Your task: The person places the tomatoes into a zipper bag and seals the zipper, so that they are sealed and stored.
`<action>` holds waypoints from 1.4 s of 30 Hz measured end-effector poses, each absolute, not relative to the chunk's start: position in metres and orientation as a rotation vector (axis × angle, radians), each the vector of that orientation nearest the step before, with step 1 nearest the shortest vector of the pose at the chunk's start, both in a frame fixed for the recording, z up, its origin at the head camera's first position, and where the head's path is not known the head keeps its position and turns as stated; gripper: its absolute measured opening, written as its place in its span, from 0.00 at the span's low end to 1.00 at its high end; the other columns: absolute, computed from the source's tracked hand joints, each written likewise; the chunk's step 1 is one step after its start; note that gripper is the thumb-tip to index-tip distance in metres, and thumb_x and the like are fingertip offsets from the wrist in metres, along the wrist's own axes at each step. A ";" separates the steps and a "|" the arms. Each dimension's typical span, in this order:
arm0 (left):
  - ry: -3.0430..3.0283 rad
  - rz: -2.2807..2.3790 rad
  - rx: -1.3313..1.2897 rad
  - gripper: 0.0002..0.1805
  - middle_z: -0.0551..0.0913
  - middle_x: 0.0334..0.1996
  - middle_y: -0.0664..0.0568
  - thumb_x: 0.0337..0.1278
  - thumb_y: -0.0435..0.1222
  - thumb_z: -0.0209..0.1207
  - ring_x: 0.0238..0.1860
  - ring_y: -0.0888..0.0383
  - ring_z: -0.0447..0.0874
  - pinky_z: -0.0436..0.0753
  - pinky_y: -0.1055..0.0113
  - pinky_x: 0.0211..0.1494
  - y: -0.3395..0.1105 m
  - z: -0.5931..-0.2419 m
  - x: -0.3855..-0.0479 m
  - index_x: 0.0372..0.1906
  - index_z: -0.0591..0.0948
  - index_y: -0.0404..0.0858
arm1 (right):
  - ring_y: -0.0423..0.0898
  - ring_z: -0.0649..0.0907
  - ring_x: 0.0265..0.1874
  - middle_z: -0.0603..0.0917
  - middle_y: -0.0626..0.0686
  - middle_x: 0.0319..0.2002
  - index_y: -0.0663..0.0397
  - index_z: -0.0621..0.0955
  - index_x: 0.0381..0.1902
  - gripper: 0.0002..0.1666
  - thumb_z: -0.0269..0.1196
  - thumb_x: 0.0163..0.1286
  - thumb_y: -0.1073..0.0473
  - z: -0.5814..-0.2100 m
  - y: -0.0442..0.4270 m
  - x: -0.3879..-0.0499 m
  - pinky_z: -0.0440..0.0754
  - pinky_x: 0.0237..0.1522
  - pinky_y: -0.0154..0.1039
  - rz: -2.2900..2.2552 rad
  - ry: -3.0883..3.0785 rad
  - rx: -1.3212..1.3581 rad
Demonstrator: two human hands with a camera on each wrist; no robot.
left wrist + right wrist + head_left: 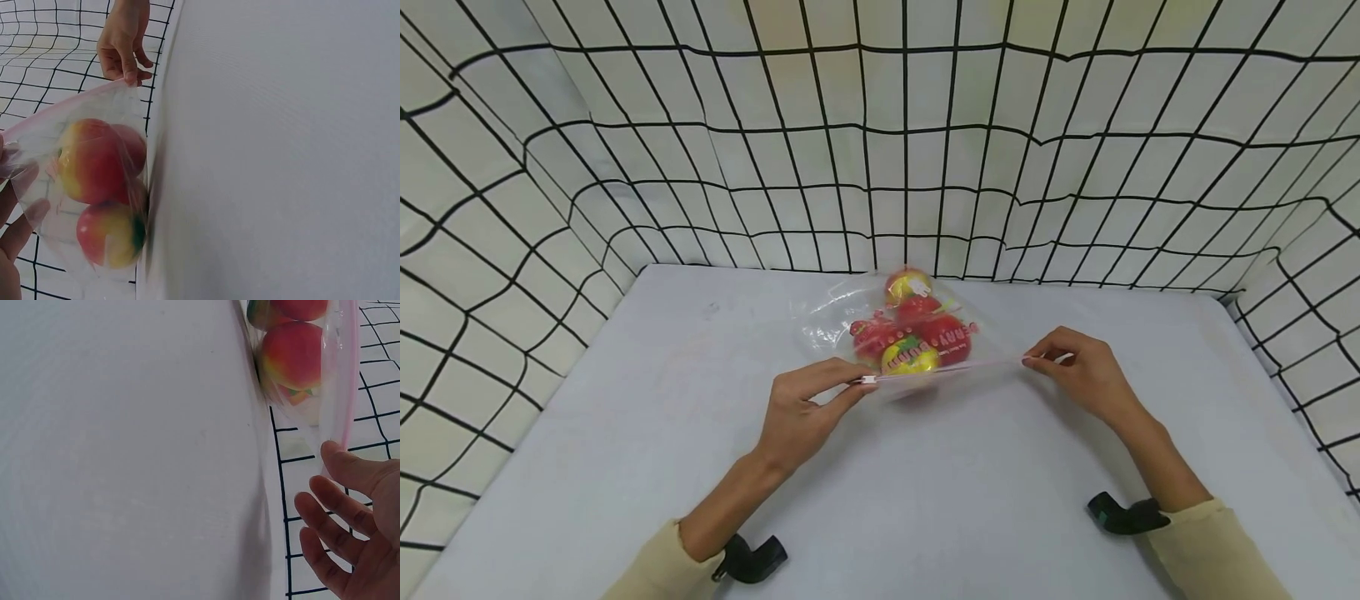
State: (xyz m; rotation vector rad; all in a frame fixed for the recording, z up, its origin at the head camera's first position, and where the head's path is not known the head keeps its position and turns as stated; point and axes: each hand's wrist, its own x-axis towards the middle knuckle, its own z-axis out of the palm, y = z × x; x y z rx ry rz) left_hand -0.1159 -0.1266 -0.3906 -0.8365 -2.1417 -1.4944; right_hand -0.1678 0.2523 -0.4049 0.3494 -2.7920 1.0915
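Observation:
A clear zip bag [823,321] with pink print lies near the far edge of the table, its pink zip edge [50,112] facing me. Inside are several round red-and-yellow fruits [910,354], some with green patches; their exact kind is unclear. With thumb and fingers, my left hand [801,412] pinches the white slider [868,380] at the left part of the zip edge. My right hand [1084,371] pinches the right corner of that edge between thumb and forefinger. In the right wrist view, the other fingers [328,544] of this hand are spread. The zip edge runs taut between both hands.
A white table [955,508] spreads out below the hands. Black grid netting [906,131] hangs in front of pale walls behind it and at both sides. Each wrist carries a black camera mount [1123,514] by its beige sleeve [1213,550].

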 end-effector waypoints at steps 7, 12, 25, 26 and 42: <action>-2.153 -1.483 -0.754 0.13 0.93 0.34 0.47 0.52 0.25 0.74 0.34 0.66 0.88 0.82 0.81 0.37 -0.127 -0.392 -0.115 0.45 0.91 0.32 | 0.32 0.81 0.37 0.89 0.48 0.36 0.45 0.89 0.34 0.02 0.74 0.67 0.56 -0.410 0.254 -0.168 0.81 0.40 0.26 1.182 -2.797 0.372; -2.211 -1.501 -0.684 0.13 0.93 0.38 0.48 0.57 0.29 0.73 0.38 0.65 0.89 0.87 0.78 0.49 -0.122 -0.391 -0.119 0.48 0.90 0.34 | 0.37 0.83 0.38 0.89 0.49 0.36 0.49 0.87 0.36 0.02 0.72 0.68 0.61 -0.411 0.252 -0.167 0.83 0.43 0.29 1.102 -2.763 0.388; -2.259 -1.577 -0.609 0.12 0.93 0.41 0.51 0.59 0.32 0.72 0.40 0.63 0.89 0.89 0.74 0.51 -0.116 -0.394 -0.119 0.48 0.90 0.40 | 0.53 0.79 0.54 0.84 0.54 0.51 0.53 0.86 0.50 0.21 0.79 0.60 0.57 -0.403 0.221 -0.159 0.81 0.57 0.61 1.018 -2.660 0.467; -2.260 -1.584 -0.610 0.12 0.93 0.41 0.51 0.59 0.32 0.72 0.40 0.63 0.88 0.89 0.73 0.50 -0.116 -0.394 -0.118 0.48 0.90 0.39 | 0.52 0.79 0.53 0.84 0.53 0.50 0.53 0.86 0.50 0.21 0.79 0.59 0.57 -0.401 0.216 -0.158 0.81 0.56 0.60 1.023 -2.645 0.492; -2.263 -1.613 -0.664 0.11 0.91 0.40 0.52 0.62 0.33 0.71 0.41 0.64 0.88 0.90 0.69 0.49 -0.115 -0.397 -0.118 0.48 0.89 0.38 | 0.40 0.81 0.45 0.86 0.45 0.43 0.44 0.89 0.43 0.15 0.78 0.59 0.65 -0.389 0.164 -0.140 0.89 0.49 0.47 1.182 -2.577 0.781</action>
